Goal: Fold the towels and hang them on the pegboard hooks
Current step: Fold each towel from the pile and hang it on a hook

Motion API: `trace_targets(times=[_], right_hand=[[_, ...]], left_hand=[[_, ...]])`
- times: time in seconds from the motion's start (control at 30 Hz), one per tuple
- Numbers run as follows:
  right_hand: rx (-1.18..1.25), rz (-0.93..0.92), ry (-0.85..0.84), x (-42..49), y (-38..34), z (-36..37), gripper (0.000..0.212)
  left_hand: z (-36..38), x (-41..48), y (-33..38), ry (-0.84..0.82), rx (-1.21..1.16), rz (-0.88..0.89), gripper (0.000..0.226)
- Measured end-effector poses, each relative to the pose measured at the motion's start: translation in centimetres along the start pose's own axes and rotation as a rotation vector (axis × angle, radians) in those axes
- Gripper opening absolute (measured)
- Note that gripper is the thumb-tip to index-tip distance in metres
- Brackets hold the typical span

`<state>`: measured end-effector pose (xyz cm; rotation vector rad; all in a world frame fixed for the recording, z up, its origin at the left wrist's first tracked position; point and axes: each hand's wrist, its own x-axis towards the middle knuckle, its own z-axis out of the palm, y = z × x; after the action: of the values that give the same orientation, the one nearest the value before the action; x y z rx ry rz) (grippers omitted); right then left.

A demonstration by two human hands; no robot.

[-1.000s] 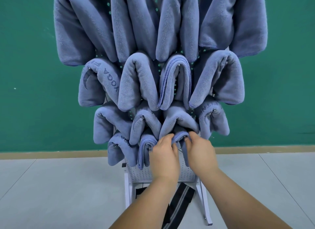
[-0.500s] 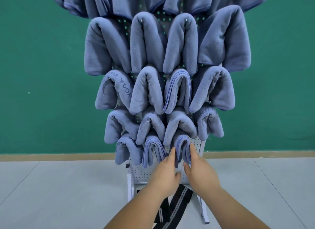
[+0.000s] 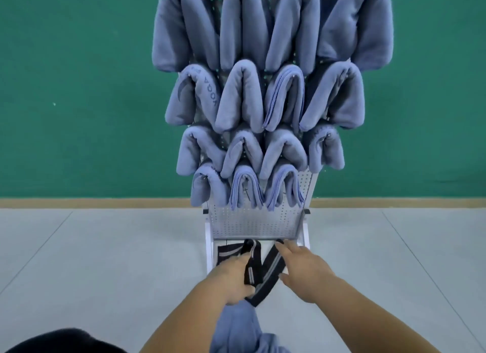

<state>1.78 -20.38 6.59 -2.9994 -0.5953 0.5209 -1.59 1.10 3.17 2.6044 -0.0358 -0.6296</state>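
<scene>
Dark shape (image 3: 65,342): is sitting at the lower left edge, nearest the camera (too cut off to tell what it is).
Loose towel (image 3: 236,329): a blue-grey towel is lying bunched low in the middle, running up to just beneath the left hand.
Left hand (image 3: 232,280): is reaching forward on a bare forearm, back of the hand up, fingers bending down and out of sight. It is lying against the striped strap with the loose towel right below, and I cannot tell whether it is gripping either one.
Right hand (image 3: 306,272): is stretching forward beside the left, palm down and released, holding nothing. Its fingers (image 3: 289,248) are pointing straight at the strap's upper end, under the board's bottom edge.
Striped strap (image 3: 271,268): black with grey stripes, is lying in crossing bands between the 2 hands.
Pegboard (image 3: 255,221): a white perforated panel on white legs (image 3: 209,250) is standing on the grey floor (image 3: 105,260), its lowest strip showing bare.
Hung towels (image 3: 242,97): are draping folded over hooks in 4 rows, 3 in the bottom row and 4 in each row above (the top row is running out of view).
Wall (image 3: 79,90): green, is rising behind, with a wooden skirting (image 3: 105,203) along its foot.
</scene>
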Motion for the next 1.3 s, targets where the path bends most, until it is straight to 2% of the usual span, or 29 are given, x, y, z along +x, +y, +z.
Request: trace_targets(times=[0.17, 0.4, 0.5, 0.57, 0.8, 0.93, 1.0, 1.07, 1.17, 1.3], right_hand=[[-0.055, -0.046, -0.155, -0.1, -0.8, 4.9, 0.074], [0.127, 0.007, -0.308, 0.7, -2.2, 13.1, 0.069], [0.148, 0.001, -0.397, 1.4, -3.2, 15.6, 0.061], [0.154, -0.003, -0.449, 1.6, -4.0, 17.4, 0.063], [-0.099, -0.038, -0.612, 1.6, -5.7, 22.3, 0.036], [-0.060, 0.010, -0.529, 2.2, -5.0, 22.4, 0.029], [0.076, 0.028, -0.456, 2.3, -4.9, 22.3, 0.024], [0.239, 0.055, -0.342, 2.2, -4.8, 21.9, 0.015], [0.343, 0.051, -0.249, 1.7, -4.6, 21.0, 0.011], [0.367, 0.070, -0.176, 0.5, -3.4, 19.4, 0.013]], left_hand=[[3.4, -0.8, -3.4, -0.089, 0.076, -0.052, 0.095], [8.1, -0.8, -8.3, -0.113, -0.089, -0.215, 0.085], [10.5, -0.2, -10.2, -0.164, -0.143, -0.331, 0.075], [12.4, -0.3, -11.1, -0.165, -0.154, -0.349, 0.072], [17.7, -2.2, -12.6, -0.154, -0.210, -0.292, 0.062], [17.1, -1.4, -11.6, -0.160, -0.225, -0.225, 0.058], [17.0, -0.8, -11.0, -0.157, -0.224, -0.188, 0.053], [17.0, -0.5, -10.2, -0.141, -0.193, -0.165, 0.038], [16.7, -0.4, -9.4, -0.061, -0.183, -0.150, 0.014], [14.6, -0.8, -8.4, 0.084, -0.212, -0.126, 0.003]])
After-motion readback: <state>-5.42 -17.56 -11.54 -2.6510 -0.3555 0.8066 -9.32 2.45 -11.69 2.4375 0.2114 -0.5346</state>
